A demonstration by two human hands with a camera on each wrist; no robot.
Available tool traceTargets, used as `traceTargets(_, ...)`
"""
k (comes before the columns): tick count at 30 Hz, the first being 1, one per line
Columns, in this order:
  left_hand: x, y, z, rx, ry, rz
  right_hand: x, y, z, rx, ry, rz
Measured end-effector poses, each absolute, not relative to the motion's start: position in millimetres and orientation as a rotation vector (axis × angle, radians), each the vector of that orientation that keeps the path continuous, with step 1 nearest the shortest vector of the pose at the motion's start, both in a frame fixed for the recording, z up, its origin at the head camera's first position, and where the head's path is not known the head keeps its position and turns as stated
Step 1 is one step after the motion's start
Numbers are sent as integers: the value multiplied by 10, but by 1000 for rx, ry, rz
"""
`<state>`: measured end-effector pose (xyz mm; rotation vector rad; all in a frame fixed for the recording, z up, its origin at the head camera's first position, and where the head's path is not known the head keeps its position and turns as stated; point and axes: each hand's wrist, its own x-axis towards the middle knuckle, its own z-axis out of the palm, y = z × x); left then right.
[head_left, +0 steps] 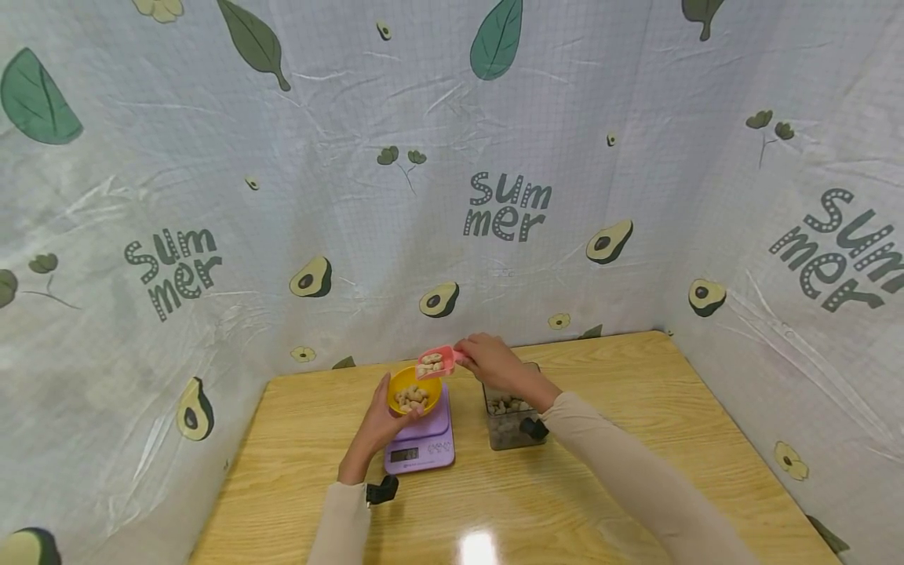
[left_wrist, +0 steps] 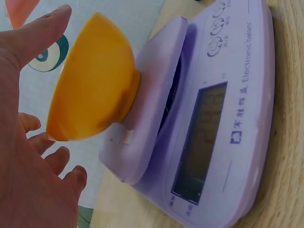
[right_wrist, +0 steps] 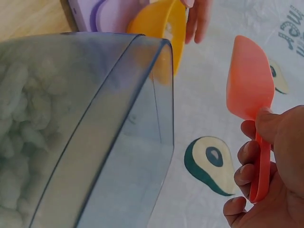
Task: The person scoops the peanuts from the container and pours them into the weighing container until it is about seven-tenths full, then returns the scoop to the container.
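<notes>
A yellow bowl (head_left: 392, 383) with several peanuts (head_left: 411, 396) in it stands on a purple kitchen scale (head_left: 439, 451). My left hand (head_left: 380, 420) holds the bowl by its near left side, thumb toward the front and fingers along the left rim. In the left wrist view the bowl (left_wrist: 97, 78) rests on the scale's platform. My right hand (head_left: 490, 362) grips the handle of a pink scoop (head_left: 448, 362), which carries several peanuts just above the bowl's right rim. The right wrist view shows the fingers curled round the scoop's (right_wrist: 249, 78) handle.
Right of the scale, a clear plastic container (head_left: 519, 434) of peanuts stands beneath my right forearm. All of this is on a wooden table (head_left: 600, 455). White printed sheeting (head_left: 367, 259) hangs behind the table and along both sides.
</notes>
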<state>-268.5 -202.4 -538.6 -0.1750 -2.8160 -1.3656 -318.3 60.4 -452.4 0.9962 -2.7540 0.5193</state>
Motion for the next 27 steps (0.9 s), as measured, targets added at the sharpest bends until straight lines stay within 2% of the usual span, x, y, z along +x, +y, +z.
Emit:
traceTargets(14,-2704,-2034,-5471,-132,-2844,-1403,-3255,384,-4531,1025,-2785,130)
traceTargets(22,-2709,-2038,-5465,-159,-2839,-1352,-3267,228,-4383,1123,-2575,-373)
traceTargets(27,-2697,-2041,-5455,-169,-2839,-1357,-3234,195,-4264,1129,-2477,-462)
